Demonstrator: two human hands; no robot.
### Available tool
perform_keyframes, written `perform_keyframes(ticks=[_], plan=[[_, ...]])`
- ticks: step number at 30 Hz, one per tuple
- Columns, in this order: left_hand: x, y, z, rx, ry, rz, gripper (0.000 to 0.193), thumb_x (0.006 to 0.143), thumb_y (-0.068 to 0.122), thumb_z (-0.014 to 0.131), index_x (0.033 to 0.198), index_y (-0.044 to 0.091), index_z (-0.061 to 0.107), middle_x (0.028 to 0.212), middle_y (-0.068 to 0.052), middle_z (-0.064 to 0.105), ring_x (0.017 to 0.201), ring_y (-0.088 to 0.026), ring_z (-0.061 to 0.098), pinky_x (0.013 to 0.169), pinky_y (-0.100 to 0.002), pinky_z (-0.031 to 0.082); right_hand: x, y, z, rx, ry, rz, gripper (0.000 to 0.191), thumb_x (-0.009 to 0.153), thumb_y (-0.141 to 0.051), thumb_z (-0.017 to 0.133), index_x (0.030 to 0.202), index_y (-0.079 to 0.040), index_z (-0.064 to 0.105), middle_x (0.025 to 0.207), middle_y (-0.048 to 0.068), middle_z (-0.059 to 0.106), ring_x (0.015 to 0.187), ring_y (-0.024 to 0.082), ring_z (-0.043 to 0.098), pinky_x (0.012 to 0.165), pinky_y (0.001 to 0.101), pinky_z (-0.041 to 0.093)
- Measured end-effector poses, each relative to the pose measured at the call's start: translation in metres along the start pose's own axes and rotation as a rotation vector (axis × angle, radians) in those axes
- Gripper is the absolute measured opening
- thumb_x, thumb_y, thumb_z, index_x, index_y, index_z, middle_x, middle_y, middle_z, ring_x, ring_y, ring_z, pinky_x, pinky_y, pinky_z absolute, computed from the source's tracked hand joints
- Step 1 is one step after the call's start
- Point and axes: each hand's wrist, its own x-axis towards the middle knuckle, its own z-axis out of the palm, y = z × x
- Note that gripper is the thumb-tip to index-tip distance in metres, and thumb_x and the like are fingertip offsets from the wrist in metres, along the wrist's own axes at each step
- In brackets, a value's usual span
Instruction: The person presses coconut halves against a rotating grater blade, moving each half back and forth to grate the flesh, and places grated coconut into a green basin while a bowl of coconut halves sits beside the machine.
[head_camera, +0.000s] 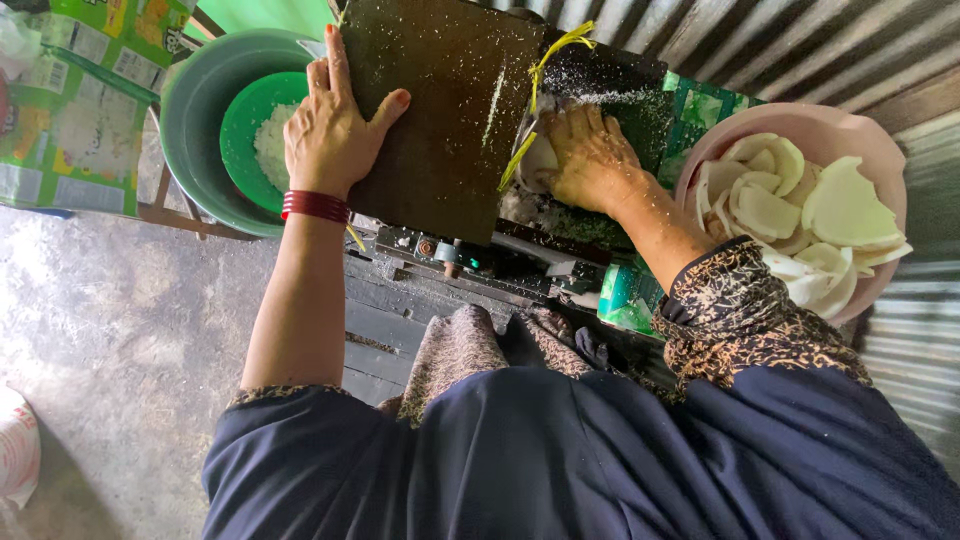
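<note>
My left hand (328, 130) lies flat with fingers spread on the left edge of a dark board-like cover (440, 110) of a grating machine, dusted with white flecks. A red bangle (315, 205) circles that wrist. My right hand (590, 155) is closed over a white coconut piece (540, 160), pressing it against the machine's side under the cover. White shreds cling to my right forearm.
A pink bowl (880, 150) of white coconut pieces stands at the right. At the left, a green bowl (245, 120) with grated white shreds sits inside a grey-green basin (195, 110). Corrugated metal wall lies behind, concrete floor at the left, printed sacks at top left.
</note>
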Motion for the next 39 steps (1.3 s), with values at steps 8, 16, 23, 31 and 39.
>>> perform_keyframes(ticks=[8,16,23,31,39], plan=[[0.0,0.001,-0.001,-0.006,0.016,0.014,0.107,0.102,0.074,0.065,0.164,0.003,0.015,0.144,-0.022,0.054,0.117,-0.041,0.065,0.089,-0.048,0.054,0.003,-0.012,-0.007,-0.008,-0.058,0.037,0.086,0.088,-0.043,0.068,0.153,0.001,0.034,0.159,0.03,0.029,0.148,0.045,0.026,0.117,0.0575,0.026],[0.0,0.003,-0.003,-0.008,0.003,0.011,0.107,0.102,0.074,0.066,0.165,0.004,0.015,0.143,-0.021,0.055,0.117,-0.041,0.064,0.09,-0.048,0.054,0.004,-0.014,-0.001,0.051,-0.097,0.071,0.09,0.098,-0.049,0.058,0.161,0.004,0.021,0.162,0.034,0.019,0.15,0.05,0.016,0.121,0.0599,0.019],[0.001,0.005,-0.004,0.007,0.035,0.006,0.107,0.101,0.075,0.067,0.165,0.005,0.017,0.142,-0.021,0.056,0.114,-0.041,0.065,0.089,-0.048,0.054,-0.007,0.017,-0.004,-0.162,-0.155,0.031,0.082,0.088,-0.063,0.069,0.14,-0.001,0.057,0.154,0.025,0.043,0.145,0.038,0.039,0.118,0.0546,0.036],[-0.001,0.005,-0.005,-0.011,0.003,-0.006,0.107,0.102,0.073,0.067,0.165,0.003,0.017,0.144,-0.022,0.055,0.116,-0.041,0.064,0.09,-0.047,0.054,-0.014,-0.001,-0.015,0.0,-0.035,0.007,0.091,0.08,-0.059,0.08,0.142,0.001,0.052,0.138,0.022,0.051,0.133,0.039,0.044,0.107,0.056,0.041],[-0.001,0.002,-0.001,-0.007,0.008,0.02,0.107,0.102,0.072,0.067,0.165,0.002,0.016,0.146,-0.023,0.053,0.12,-0.04,0.063,0.092,-0.046,0.054,-0.006,-0.004,-0.007,-0.03,-0.005,-0.013,0.082,0.077,-0.042,0.083,0.141,0.001,0.056,0.132,0.025,0.052,0.128,0.04,0.046,0.102,0.0519,0.045]])
